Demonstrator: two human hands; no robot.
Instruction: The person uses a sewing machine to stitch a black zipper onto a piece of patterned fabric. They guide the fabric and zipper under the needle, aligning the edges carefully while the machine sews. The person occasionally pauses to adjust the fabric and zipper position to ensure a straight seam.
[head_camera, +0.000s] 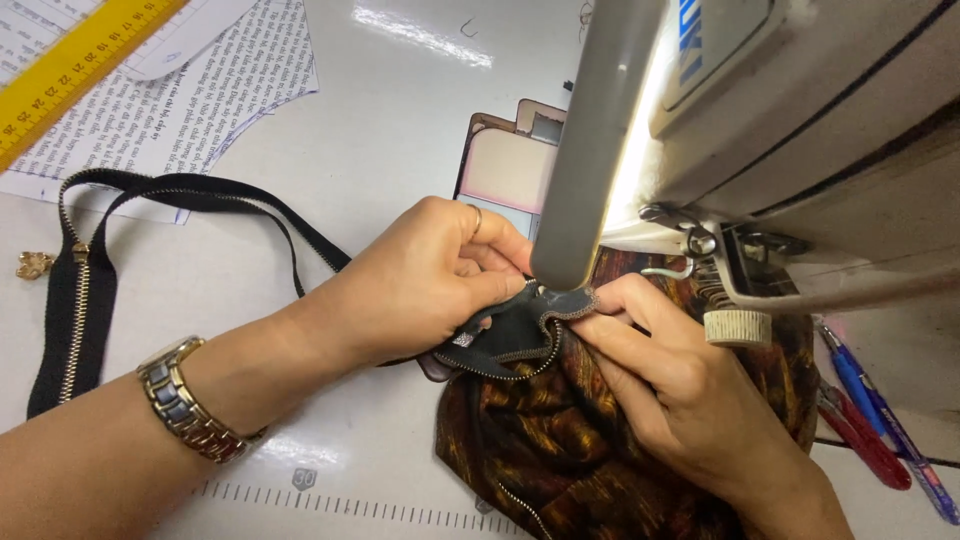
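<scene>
My left hand (425, 275), with a ring and a metal wristwatch (185, 400) on that arm, pinches the black zipper tape (510, 335) at the edge of a brown and orange patterned fabric (560, 440). My right hand (670, 385) rests on the fabric and presses the same zipper edge from the right. Both hands meet right under the head of a white sewing machine (800, 130). The needle and presser foot are hidden behind a grey lamp arm (590, 150).
A long black zipper (85, 290) with gold teeth lies at the left, beside a small gold charm (35, 265). Printed paper pattern pieces (190, 90) and a yellow ruler (70, 65) lie at the far left. Red and blue pens (880, 420) lie at the right. A phone (500, 165) lies behind my hands.
</scene>
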